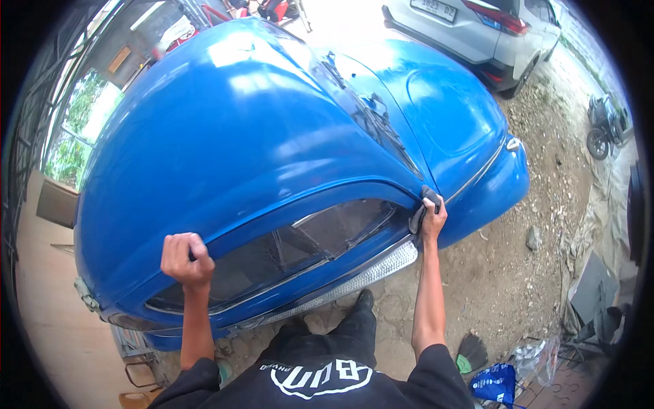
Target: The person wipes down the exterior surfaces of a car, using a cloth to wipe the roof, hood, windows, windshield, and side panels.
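Observation:
A blue rounded car, a Volkswagen Beetle by its shape, fills the middle of the view. My right hand grips a dark grey cloth against the bodywork near the base of the windshield pillar. Over the roof edge above the rear side window, my left hand is curled into a loose fist. No object shows in it, and I cannot tell whether it touches the paint. Below the side windows runs a ribbed, light-coloured running board.
A white car stands beyond the blue hood, and a motorcycle is at far right. Near my right side lie a broom head, a blue bag and clear plastic. A wooden panel stands at left.

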### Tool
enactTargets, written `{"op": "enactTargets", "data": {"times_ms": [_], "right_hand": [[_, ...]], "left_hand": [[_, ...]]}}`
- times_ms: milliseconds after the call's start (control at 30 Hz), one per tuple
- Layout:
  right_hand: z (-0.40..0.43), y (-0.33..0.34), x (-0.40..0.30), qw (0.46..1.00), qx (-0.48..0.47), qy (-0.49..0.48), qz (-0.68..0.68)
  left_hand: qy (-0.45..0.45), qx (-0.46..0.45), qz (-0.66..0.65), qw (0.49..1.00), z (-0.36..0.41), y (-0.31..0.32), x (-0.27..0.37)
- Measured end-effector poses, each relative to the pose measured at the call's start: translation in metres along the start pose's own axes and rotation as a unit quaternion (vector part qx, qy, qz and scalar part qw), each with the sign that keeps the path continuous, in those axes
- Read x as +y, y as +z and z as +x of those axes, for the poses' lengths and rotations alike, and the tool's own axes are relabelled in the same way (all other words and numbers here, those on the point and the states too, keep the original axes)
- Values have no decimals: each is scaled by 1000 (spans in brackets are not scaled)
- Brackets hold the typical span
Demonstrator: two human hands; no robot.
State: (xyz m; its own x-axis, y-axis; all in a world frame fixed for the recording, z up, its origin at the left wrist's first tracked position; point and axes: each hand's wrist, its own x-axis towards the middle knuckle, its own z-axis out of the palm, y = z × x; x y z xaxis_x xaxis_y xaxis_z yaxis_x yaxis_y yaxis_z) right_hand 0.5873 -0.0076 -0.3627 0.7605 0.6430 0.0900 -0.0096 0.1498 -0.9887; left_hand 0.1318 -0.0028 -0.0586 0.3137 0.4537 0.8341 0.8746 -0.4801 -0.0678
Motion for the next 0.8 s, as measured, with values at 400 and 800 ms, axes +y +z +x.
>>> {"op": "enactTargets", "data": {"times_ms": [400, 800], "right_hand": [[-114, 177, -273, 820, -283, -473, -154], [-298, 304, -322, 708, -386, -575, -139]], "left_hand": [[-49, -16, -125, 991, -2, -17, 3], [-147, 73, -58, 985, -102, -130, -152]]}}
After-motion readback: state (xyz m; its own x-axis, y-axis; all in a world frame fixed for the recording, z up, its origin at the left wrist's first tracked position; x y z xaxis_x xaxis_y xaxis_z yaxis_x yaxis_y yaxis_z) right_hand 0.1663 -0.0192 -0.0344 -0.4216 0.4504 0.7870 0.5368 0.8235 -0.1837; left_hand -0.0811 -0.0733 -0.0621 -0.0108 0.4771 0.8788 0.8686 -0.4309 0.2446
